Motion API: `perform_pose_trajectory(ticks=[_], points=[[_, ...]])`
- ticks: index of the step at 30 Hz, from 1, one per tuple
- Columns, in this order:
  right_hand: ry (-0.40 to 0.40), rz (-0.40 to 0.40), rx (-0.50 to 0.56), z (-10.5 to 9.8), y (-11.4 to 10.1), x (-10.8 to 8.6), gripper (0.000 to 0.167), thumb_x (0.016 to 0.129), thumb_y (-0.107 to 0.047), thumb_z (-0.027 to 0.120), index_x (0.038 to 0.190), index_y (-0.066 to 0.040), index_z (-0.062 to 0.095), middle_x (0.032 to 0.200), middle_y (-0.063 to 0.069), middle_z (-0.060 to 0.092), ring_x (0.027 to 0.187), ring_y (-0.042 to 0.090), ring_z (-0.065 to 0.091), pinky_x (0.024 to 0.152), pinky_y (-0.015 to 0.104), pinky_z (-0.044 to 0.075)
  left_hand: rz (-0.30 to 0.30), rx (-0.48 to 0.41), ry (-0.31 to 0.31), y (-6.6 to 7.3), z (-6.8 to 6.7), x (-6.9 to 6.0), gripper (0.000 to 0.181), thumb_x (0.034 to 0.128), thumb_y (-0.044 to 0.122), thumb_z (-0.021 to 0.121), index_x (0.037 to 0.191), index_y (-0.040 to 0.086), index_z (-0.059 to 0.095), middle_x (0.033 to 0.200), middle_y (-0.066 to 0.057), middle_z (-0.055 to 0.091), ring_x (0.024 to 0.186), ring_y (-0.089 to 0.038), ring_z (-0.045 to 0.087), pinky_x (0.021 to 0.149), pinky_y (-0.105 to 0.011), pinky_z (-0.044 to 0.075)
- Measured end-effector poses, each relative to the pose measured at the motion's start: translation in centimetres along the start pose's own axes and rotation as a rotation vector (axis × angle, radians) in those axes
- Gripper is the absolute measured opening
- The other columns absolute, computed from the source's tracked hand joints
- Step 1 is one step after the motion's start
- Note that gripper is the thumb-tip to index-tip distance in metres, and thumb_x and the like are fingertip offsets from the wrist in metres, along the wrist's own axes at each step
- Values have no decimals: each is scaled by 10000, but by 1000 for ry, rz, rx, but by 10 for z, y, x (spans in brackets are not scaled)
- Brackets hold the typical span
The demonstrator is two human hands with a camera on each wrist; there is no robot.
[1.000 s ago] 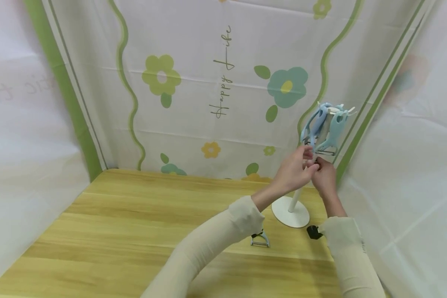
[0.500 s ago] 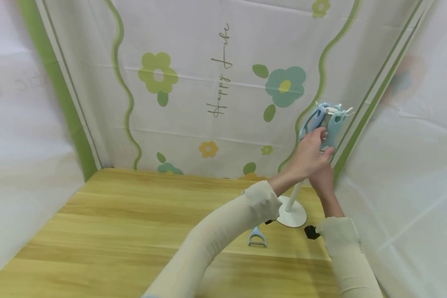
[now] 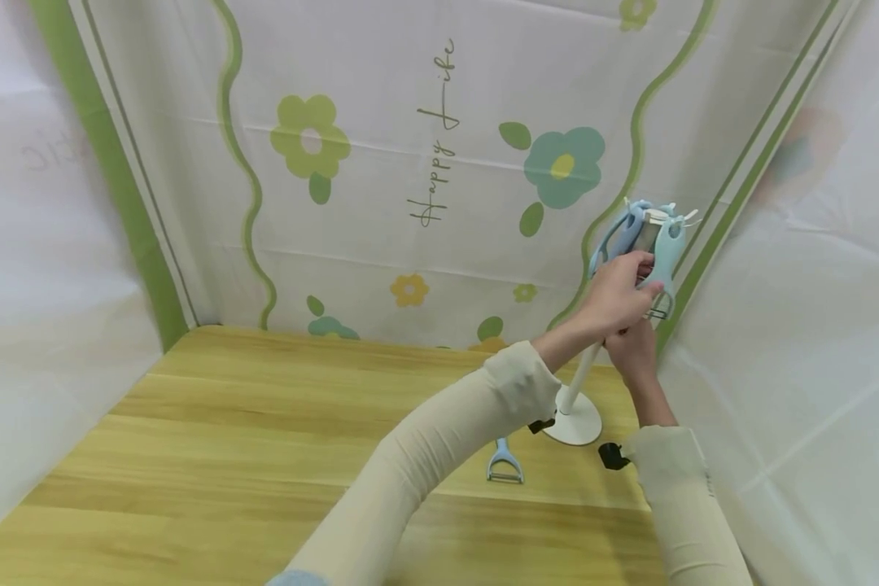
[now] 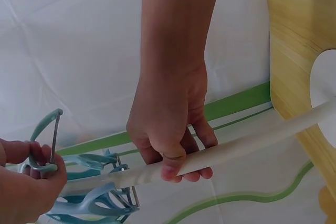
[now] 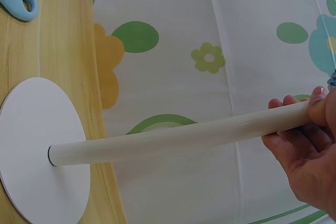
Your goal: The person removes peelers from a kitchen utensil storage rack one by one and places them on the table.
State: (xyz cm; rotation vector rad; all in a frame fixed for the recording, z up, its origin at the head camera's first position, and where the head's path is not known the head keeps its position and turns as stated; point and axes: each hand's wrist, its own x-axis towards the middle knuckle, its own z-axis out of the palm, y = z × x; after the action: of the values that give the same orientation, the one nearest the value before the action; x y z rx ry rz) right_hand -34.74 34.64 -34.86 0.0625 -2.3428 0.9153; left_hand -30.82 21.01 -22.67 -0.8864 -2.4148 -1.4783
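A white stand has a round base, an upright pole and hooks at the top with several blue and teal peelers hanging from them. My left hand pinches a light teal Y-shaped peeler near its blade end; the handle's hole is at a hook. In the left wrist view, the thumb and fingers of this left hand are by the blade frame. Below, my right hand grips the pole, thumb and fingers around it; in the head view this right hand is partly hidden.
Another light blue peeler lies on the wooden table, left of the stand's base and partly under the left sleeve. A printed white curtain hangs behind the table, and white sheets stand close on both sides.
My left hand has moved up and right from the lower hanging peelers to the teal peeler, which now hangs straighter with its blade turned. My right hand stays on the pole.
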Motion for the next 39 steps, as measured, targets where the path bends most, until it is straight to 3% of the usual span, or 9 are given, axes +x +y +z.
perform_pose_trajectory(ticks=[6,11,17,21,26,30,35,39], points=[[27,-24,19,1,2,-2,317,893,-17,516,583,-67,473,465,-69,406,392,59,313,428,262,286,-4,-32,-12,3,-3,3,354,958,152,669,1305,91,630,1134,26,740,961,-1,665,763,-39,463],[-3,-15,26,3,-1,-6,265,904,-9,525,641,-39,537,507,-4,501,401,53,370,430,253,320,-2,-7,-14,4,-5,3,348,942,146,689,1284,95,648,1109,39,749,946,11,660,745,-37,454],[10,-27,55,5,-1,-6,261,910,-7,539,650,-25,538,522,7,504,408,36,381,433,237,330,-2,-55,-17,5,-10,1,287,944,150,674,1222,81,666,1031,35,744,867,7,653,703,-58,468],[25,-18,82,6,-1,-4,211,912,-5,561,703,6,587,539,-45,513,436,13,417,454,204,365,28,-70,-4,1,-12,-3,148,969,199,653,1046,76,679,882,36,724,726,7,631,646,-74,472],[17,5,153,7,-1,-4,183,927,7,560,745,11,565,561,-98,484,477,23,446,483,178,410,59,-114,-3,-5,-13,-9,204,980,243,648,884,64,657,779,8,714,642,-9,627,596,-101,486],[11,-5,183,7,-1,-2,239,913,46,539,683,-14,519,534,-93,448,447,16,414,465,187,404,69,-166,-24,-10,-15,-15,222,980,242,649,855,58,642,737,-5,680,614,-49,621,558,-131,485],[17,-26,149,4,-2,2,294,825,67,521,572,-62,450,464,-99,389,362,-56,297,415,216,319,145,-121,-26,-17,-19,-21,235,966,220,668,798,69,602,654,12,562,581,-52,487,534,-133,399],[3,48,161,0,-6,0,233,832,17,557,611,-45,514,476,-143,420,396,-29,349,444,210,350,179,-148,-28,-22,-21,-24,160,953,166,681,863,43,635,726,-15,631,623,-38,552,575,-105,442]])
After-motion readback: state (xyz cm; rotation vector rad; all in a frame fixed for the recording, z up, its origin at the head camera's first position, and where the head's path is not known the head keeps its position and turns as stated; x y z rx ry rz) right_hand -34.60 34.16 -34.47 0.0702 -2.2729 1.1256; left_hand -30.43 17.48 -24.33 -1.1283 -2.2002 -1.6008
